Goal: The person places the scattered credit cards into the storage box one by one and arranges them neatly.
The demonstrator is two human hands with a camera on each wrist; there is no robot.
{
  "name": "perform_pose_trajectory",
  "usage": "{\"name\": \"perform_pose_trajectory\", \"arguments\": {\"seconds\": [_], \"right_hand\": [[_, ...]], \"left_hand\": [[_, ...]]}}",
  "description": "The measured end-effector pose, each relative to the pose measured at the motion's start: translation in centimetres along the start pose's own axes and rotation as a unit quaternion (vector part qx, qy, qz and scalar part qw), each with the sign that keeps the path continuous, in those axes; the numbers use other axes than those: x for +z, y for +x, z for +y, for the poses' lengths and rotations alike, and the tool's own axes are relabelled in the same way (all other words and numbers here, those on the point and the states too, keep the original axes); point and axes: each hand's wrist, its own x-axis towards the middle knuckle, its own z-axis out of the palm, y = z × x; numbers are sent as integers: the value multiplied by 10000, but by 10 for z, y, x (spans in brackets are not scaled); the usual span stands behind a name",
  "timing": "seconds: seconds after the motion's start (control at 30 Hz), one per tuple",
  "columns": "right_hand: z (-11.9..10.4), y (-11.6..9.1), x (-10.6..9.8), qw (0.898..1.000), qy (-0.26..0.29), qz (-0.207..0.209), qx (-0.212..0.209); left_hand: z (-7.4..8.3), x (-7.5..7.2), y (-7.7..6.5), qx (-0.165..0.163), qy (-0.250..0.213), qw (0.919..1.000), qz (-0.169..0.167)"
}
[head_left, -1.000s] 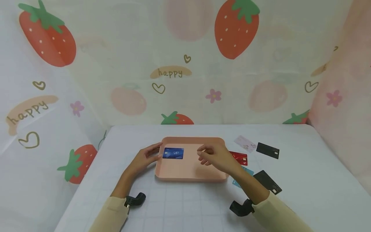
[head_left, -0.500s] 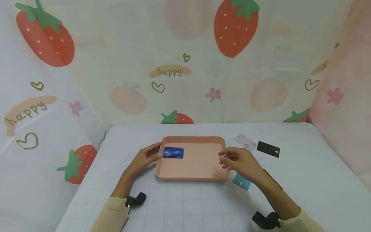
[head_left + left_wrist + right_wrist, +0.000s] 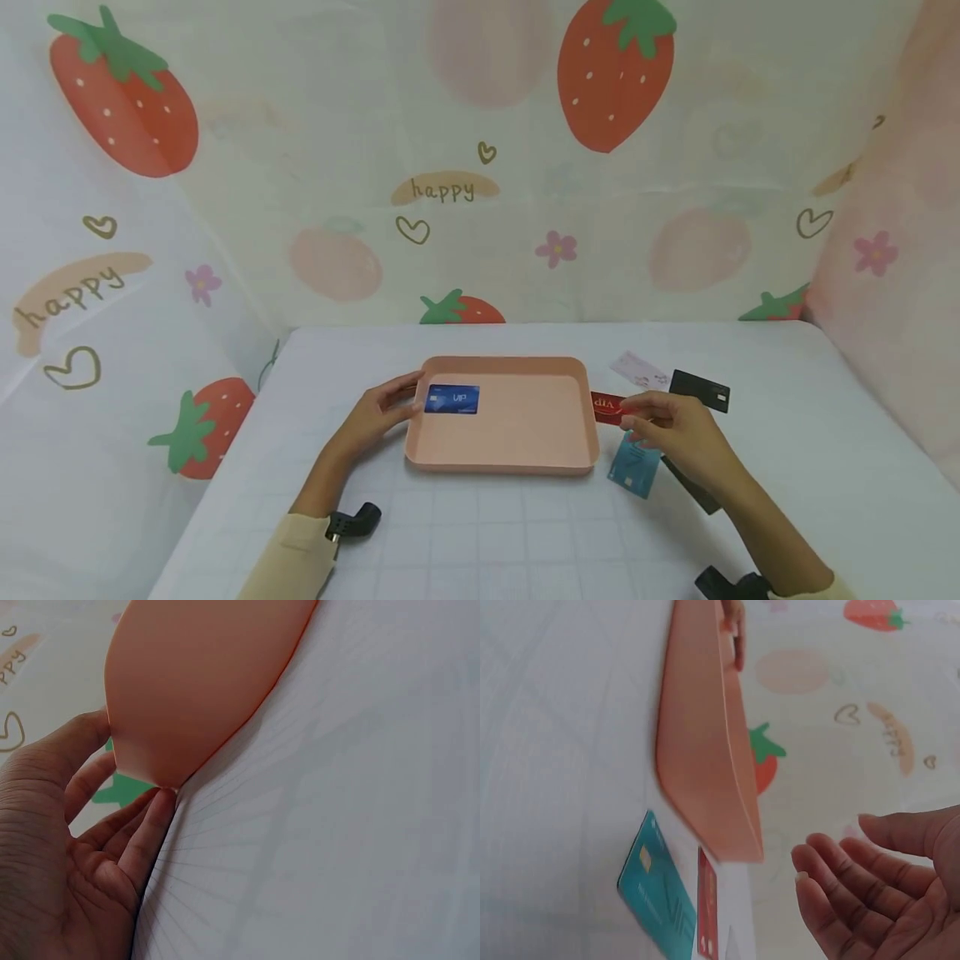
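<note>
My left hand [image 3: 382, 412] rests against the left side of a pink tray [image 3: 502, 446], its fingertips and thumb at the rim. In the left wrist view the fingers [image 3: 146, 840] reach the tray's lower edge. A blue VIP card [image 3: 452, 399] lies inside the tray near its left side. My right hand [image 3: 678, 429] hovers beside the tray's right end, holding nothing, with fingers loosely bent. It overlaps the right part of a red VIP card [image 3: 606, 408] in the head view. A teal card [image 3: 635, 468] lies just nearer, below the fingers.
Right of the tray, a pale pink card [image 3: 639, 368] and a black card [image 3: 699, 390] lie farther back. Another dark card [image 3: 692, 487] is partly hidden by the right hand. A strawberry-print curtain [image 3: 517, 283] stands behind the white table [image 3: 480, 542].
My right hand has moved from over the tray rightward to above the red and teal cards. The left hand stays at the tray's left side; the blue card stays put.
</note>
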Motion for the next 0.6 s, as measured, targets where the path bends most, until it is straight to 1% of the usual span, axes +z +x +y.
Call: {"name": "perform_pose_trajectory", "arguments": {"seconds": [0.13, 0.27, 0.33, 0.43, 0.6], "right_hand": [[12, -4, -10, 9994, -296, 151, 104], [23, -8, -19, 9987, -406, 305, 92], [27, -9, -24, 9984, -476, 313, 71], [31, -11, -30, 9978, -602, 269, 28], [42, -12, -38, 9970, -749, 3, 197]], "left_hand": [[-2, 1, 1, -33, 25, 10000, -30], [-3, 1, 2, -68, 64, 9999, -52], [-3, 1, 2, -91, 56, 9999, -33], [-3, 0, 2, -96, 57, 9999, -20], [-2, -1, 2, -72, 82, 9999, -3]]}}
